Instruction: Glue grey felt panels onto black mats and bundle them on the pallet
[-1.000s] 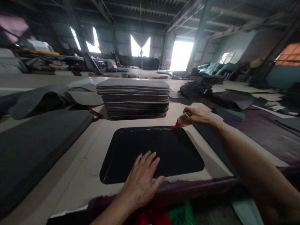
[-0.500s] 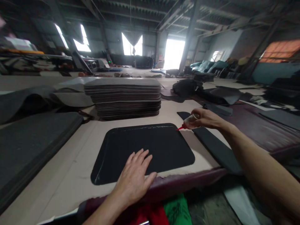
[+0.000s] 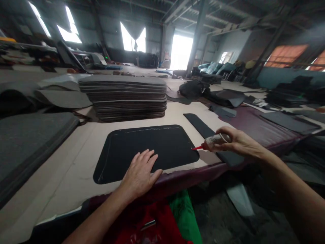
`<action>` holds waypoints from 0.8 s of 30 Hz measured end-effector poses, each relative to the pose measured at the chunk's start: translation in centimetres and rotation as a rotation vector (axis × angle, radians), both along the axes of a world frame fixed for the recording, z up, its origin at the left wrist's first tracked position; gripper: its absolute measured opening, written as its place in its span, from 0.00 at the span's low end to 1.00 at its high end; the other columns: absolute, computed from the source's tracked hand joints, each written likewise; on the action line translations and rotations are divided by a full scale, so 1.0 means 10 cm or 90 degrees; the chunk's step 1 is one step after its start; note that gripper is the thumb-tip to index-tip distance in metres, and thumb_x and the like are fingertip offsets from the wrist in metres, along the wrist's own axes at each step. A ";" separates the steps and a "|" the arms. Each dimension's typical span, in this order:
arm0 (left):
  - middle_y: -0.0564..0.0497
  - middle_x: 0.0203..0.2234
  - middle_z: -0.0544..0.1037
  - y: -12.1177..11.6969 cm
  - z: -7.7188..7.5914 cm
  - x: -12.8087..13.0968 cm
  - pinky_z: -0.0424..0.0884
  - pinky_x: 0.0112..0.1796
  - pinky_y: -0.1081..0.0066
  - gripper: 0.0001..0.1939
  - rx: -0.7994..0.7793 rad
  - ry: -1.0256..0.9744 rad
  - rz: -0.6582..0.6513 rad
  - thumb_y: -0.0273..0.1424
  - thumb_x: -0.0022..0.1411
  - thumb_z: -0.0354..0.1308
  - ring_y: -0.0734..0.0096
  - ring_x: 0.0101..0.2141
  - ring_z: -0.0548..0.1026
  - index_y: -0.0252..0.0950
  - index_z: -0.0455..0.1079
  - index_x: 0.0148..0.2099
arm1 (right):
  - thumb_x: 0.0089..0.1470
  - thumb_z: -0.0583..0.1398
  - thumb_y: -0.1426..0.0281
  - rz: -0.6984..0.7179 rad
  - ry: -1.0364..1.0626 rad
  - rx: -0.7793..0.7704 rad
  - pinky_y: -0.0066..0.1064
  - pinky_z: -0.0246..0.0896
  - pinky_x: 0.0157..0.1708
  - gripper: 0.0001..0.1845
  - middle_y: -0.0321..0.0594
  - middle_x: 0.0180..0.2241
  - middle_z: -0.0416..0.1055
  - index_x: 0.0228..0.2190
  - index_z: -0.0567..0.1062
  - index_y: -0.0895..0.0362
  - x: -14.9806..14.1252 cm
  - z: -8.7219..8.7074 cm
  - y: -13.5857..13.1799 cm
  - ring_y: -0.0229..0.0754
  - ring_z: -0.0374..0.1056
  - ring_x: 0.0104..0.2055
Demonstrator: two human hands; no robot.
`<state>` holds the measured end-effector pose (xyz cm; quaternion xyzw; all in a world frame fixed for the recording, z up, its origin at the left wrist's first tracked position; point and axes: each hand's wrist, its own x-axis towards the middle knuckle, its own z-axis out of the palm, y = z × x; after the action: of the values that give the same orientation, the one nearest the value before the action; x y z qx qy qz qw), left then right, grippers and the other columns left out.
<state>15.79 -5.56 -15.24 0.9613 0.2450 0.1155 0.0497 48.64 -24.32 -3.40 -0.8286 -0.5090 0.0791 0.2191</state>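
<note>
A black rounded-corner mat (image 3: 149,142) lies flat on the pale table covering. Thin shiny lines of glue run along its far and left edges. My left hand (image 3: 141,171) rests on the mat's near side, fingers stretched out and holding nothing. My right hand (image 3: 235,140) is wrapped round a glue bottle (image 3: 213,142) with a red nozzle. The bottle lies tilted nearly level, its tip at the mat's right edge, near the close right corner. Whether the tip touches the mat I cannot tell.
Behind the mat stands a tall stack of grey mats (image 3: 124,98). A thick dark grey slab (image 3: 33,145) lies at the left. Under my right hand passes a long dark strip (image 3: 199,125). The table's near edge (image 3: 177,178) has a maroon cover.
My right hand has drawn the glue bottle along the mat's right edge, from the far right corner towards me. My left hand stays on the mat. The view has shifted.
</note>
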 end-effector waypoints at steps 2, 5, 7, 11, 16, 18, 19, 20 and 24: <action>0.43 0.66 0.62 0.00 -0.01 0.00 0.54 0.65 0.45 0.29 0.006 -0.002 -0.002 0.46 0.70 0.50 0.51 0.66 0.57 0.36 0.64 0.66 | 0.45 0.68 0.50 0.009 0.060 -0.001 0.33 0.64 0.33 0.29 0.37 0.36 0.76 0.43 0.73 0.53 -0.07 -0.01 -0.08 0.47 0.71 0.36; 0.43 0.66 0.63 0.00 -0.03 -0.01 0.54 0.65 0.45 0.29 0.013 -0.008 -0.005 0.46 0.70 0.50 0.50 0.66 0.58 0.36 0.64 0.65 | 0.44 0.69 0.50 0.014 0.079 0.010 0.34 0.63 0.34 0.29 0.38 0.35 0.75 0.42 0.73 0.53 -0.09 -0.03 -0.12 0.47 0.71 0.37; 0.44 0.66 0.63 0.00 -0.03 -0.02 0.55 0.65 0.44 0.28 0.012 -0.008 -0.005 0.46 0.70 0.50 0.50 0.66 0.58 0.36 0.64 0.65 | 0.45 0.69 0.51 0.014 0.079 0.018 0.34 0.63 0.34 0.26 0.37 0.35 0.75 0.41 0.73 0.53 -0.05 -0.05 -0.07 0.47 0.71 0.37; 0.45 0.66 0.63 0.01 -0.03 -0.02 0.55 0.65 0.44 0.29 0.009 -0.004 0.001 0.46 0.69 0.50 0.51 0.66 0.58 0.37 0.64 0.65 | 0.46 0.68 0.53 0.000 0.011 0.044 0.32 0.59 0.31 0.23 0.37 0.34 0.74 0.39 0.72 0.53 0.11 -0.13 0.21 0.45 0.69 0.35; 0.45 0.66 0.62 0.01 -0.03 -0.03 0.56 0.64 0.44 0.28 0.008 -0.003 -0.001 0.46 0.69 0.50 0.51 0.66 0.58 0.38 0.64 0.65 | 0.46 0.66 0.50 -0.034 -0.080 0.061 0.32 0.55 0.29 0.25 0.38 0.34 0.73 0.40 0.71 0.53 0.28 -0.23 0.70 0.45 0.68 0.34; 0.45 0.66 0.62 0.01 -0.03 -0.04 0.56 0.64 0.43 0.28 0.009 -0.003 -0.004 0.46 0.69 0.50 0.51 0.66 0.58 0.38 0.64 0.65 | 0.46 0.65 0.49 -0.037 -0.119 0.067 0.32 0.54 0.30 0.26 0.40 0.36 0.73 0.40 0.71 0.53 0.30 -0.25 0.85 0.45 0.67 0.35; 0.44 0.66 0.63 0.01 -0.02 -0.04 0.56 0.64 0.43 0.28 0.009 -0.002 -0.005 0.46 0.69 0.49 0.51 0.66 0.58 0.38 0.64 0.65 | 0.46 0.65 0.49 -0.031 -0.131 0.072 0.33 0.53 0.30 0.26 0.41 0.36 0.73 0.40 0.71 0.54 0.31 -0.25 0.90 0.45 0.67 0.36; 0.44 0.66 0.63 0.01 -0.03 -0.04 0.56 0.64 0.43 0.28 0.008 -0.002 -0.005 0.46 0.70 0.49 0.51 0.66 0.58 0.37 0.64 0.65 | 0.47 0.65 0.49 -0.027 -0.138 0.075 0.33 0.53 0.30 0.26 0.42 0.37 0.73 0.40 0.71 0.55 0.31 -0.25 0.93 0.45 0.67 0.36; 0.44 0.65 0.63 0.02 -0.04 -0.03 0.56 0.64 0.43 0.28 0.011 -0.014 -0.007 0.46 0.69 0.50 0.50 0.66 0.58 0.38 0.64 0.65 | 0.47 0.65 0.49 -0.030 -0.113 0.065 0.33 0.53 0.30 0.26 0.40 0.35 0.73 0.40 0.72 0.54 0.28 -0.21 0.81 0.45 0.67 0.35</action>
<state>15.47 -5.38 -15.61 0.9617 0.2384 0.1276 0.0445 51.44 -16.22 -5.47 -0.8319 -0.5100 -0.0261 0.2169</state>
